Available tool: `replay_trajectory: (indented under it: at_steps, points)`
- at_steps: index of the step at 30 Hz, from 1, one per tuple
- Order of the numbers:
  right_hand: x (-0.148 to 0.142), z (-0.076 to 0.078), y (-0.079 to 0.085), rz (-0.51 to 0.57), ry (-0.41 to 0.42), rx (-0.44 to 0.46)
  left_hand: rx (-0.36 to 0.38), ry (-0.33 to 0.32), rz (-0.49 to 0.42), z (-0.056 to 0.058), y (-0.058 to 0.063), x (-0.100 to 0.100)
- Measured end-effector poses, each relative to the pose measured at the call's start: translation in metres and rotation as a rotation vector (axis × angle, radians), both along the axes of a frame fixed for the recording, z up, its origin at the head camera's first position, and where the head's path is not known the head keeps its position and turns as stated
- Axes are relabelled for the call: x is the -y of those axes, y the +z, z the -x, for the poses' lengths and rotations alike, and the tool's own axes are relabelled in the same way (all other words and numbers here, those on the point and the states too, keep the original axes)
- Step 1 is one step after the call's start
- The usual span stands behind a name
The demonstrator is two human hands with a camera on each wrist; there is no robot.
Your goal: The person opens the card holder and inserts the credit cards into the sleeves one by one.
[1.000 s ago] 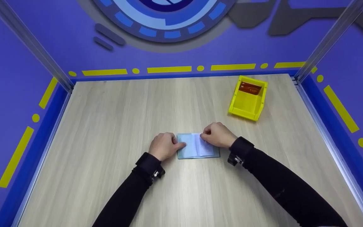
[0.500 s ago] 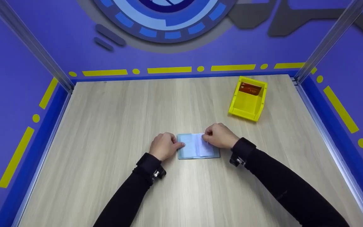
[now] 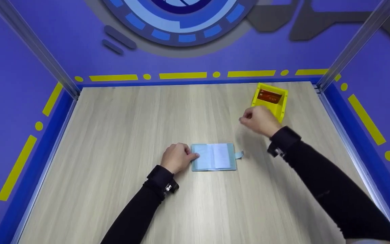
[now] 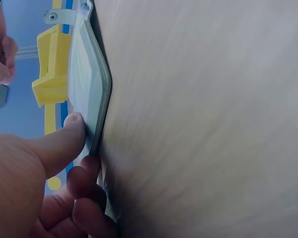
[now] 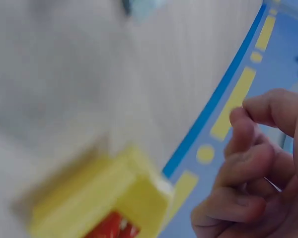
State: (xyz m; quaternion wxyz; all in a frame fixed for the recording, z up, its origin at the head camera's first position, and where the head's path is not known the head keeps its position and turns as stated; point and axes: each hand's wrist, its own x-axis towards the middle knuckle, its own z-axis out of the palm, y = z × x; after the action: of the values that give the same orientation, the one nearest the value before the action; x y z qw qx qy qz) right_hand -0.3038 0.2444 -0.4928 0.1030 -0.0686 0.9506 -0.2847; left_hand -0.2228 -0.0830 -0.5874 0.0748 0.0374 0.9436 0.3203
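My left grip [image 3: 178, 157] is narrow, pinching the left edge of the pale blue booklet [image 3: 213, 156], thumb pad on its upper face and fingers curled at the rim. The booklet lies spread open near the middle of the worktop [image 3: 127, 135], its whitish inner leaves showing, the lower edge roughly level with my view. From its right edge a strap [image 3: 239, 155] juts out beyond the cover, bearing a round snap that the left wrist view shows clearly.

My right grip [image 3: 260, 119] is up in the air, fingers curled inward, the thumb and forefinger tips brought together. From the head it overlaps the near part of the yellow bin [image 3: 284, 105]; I can't tell how far it is from the lip. A stretch of worktop separates it from the booklet.

The bin sits near the far right corner, just short of the back edge and the blue wall [image 3: 195, 64]. To the booklet's left, the worktop runs well out to its side edge.

Inside, a dark red card [image 3: 269, 96] leans against the bin's back wall, reading "VIP"; its other marks are too small to read.
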Motion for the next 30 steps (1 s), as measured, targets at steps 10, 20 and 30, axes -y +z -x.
replay_trajectory:
  at_steps: [10, 20, 30]
  points:
    - [-0.076, 0.051, 0.024, -0.191, -0.157, -0.091, 0.012, -0.025, -0.001, -0.001, -0.002, -0.003]
    - [-0.109, 0.081, 0.011, -0.339, -0.139, -0.219, 0.027, -0.014, 0.016, 0.000, -0.001, -0.001]
    - [-0.121, 0.096, -0.015, -0.366, -0.202, -0.252, 0.026, -0.011, 0.012, 0.001, 0.000, -0.001]
